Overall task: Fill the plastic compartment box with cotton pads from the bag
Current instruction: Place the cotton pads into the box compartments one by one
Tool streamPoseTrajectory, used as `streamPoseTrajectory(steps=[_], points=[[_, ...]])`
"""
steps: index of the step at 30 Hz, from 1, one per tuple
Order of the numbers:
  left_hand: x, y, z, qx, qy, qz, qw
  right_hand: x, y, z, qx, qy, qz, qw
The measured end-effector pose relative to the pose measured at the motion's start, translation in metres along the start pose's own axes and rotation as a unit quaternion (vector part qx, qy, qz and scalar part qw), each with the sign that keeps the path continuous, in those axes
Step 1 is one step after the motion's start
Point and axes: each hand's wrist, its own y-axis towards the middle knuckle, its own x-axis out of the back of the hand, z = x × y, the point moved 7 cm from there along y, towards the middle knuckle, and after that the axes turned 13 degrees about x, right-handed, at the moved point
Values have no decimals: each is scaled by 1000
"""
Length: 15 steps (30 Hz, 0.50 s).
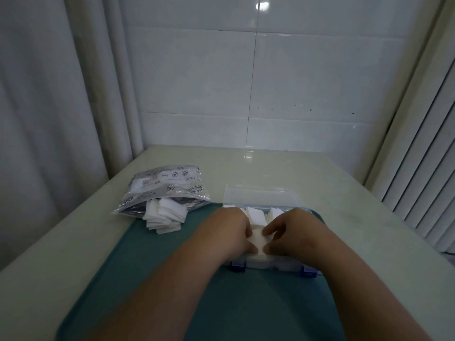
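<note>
Both hands [230, 232] [294, 233] pinch soft square cotton pads [257, 238].

The box's [270, 264] compartments and the pinched cotton pads [258, 237] are largely covered by the left hand [229, 232] and right hand [294, 232]; the mat [152, 257] is cut off below.

Dim overall, grey-green cast. Light from above/front: small glare spot high on the wall tile [261, 6], fainter sheen on the table [248, 156] far edge. Shadows soft, no hard edges. Wide-angle bend at sides; curtain [49, 94] & blinds [423, 168] lean outward. Cotton pads [256, 238] near blown-out, low detail. Forearms [172, 291] soft at btm.
</note>
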Motion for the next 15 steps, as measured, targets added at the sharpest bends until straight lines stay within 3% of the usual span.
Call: streamPoseTrajectory(steps=[7, 15], points=[[2, -3, 0, 10, -4, -3, 1000, 0, 2, -1, 7, 12, -23, 1000], [22, -11, 17, 8, -133, -111, 985, 9, 1, 0, 42, 35, -115, 992]])
